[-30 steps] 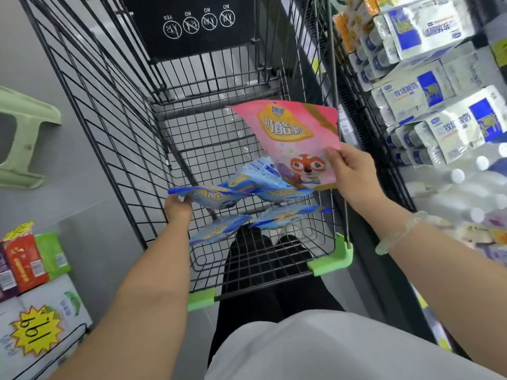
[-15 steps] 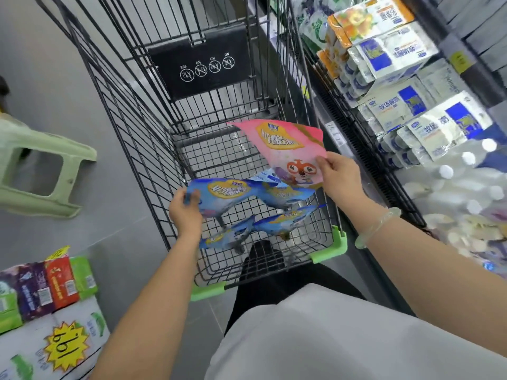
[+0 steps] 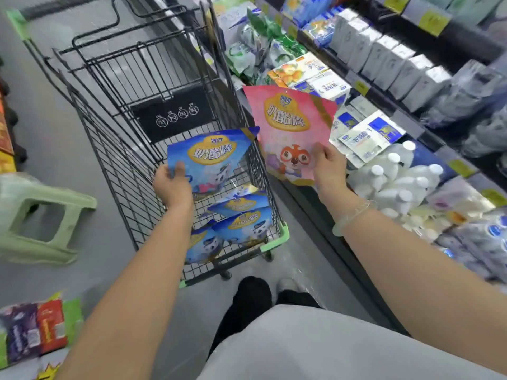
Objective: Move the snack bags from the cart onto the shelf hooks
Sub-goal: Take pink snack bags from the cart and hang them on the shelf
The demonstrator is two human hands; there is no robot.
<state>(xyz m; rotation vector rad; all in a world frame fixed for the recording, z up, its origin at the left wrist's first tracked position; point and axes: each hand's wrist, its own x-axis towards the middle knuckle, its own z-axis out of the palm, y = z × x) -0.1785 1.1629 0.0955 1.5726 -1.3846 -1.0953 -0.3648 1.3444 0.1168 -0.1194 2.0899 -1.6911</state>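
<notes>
The left hand (image 3: 172, 185) gripped a blue snack bag (image 3: 210, 160) above the cart (image 3: 115, 149); the right hand (image 3: 327, 165) pinched a pink snack bag (image 3: 290, 119) beside the shelf (image 3: 406, 124). Both bags looked light, floppy and slick, best gripped by an edge.

pale grey top (image 3: 315, 349) across the lower frame, black trousers (image 3: 248, 308) at lower centre. forearms bare. a pale translucent bangle (image 3: 352, 216) rings the wrist of the right hand (image 3: 328, 167).

Green stool (image 3: 74, 200), white bottles (image 3: 395, 182)
</notes>
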